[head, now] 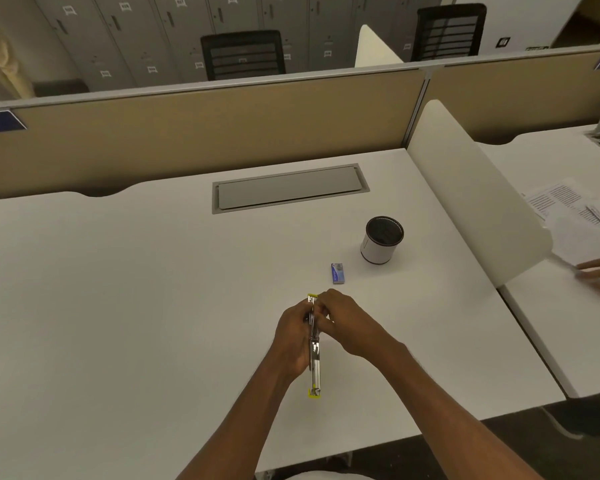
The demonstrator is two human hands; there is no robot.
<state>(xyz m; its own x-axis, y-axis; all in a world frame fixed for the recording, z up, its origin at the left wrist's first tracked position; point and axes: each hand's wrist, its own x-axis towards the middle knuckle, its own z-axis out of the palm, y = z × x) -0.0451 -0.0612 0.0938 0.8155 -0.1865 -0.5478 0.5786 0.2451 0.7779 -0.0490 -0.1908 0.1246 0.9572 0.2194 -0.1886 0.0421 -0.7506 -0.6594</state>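
Work is going on over the desk [118, 289]: my left hand [291, 337] is gripping the open stapler [315, 362], and my right hand [347, 323] is pinching its far end. I am thinking the filling is just starting; the blue box [337, 273] is lying nearby, untouched.

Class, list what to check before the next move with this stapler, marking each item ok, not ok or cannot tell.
1. The left hand grips the stapler: ok.
2. The right hand holds its far end: ok.
3. The staple box lies close by on the table: ok.
4. The staple box is opened: cannot tell.
5. Staples are inside the stapler: cannot tell.
6. The cup stands apart from both hands: ok.
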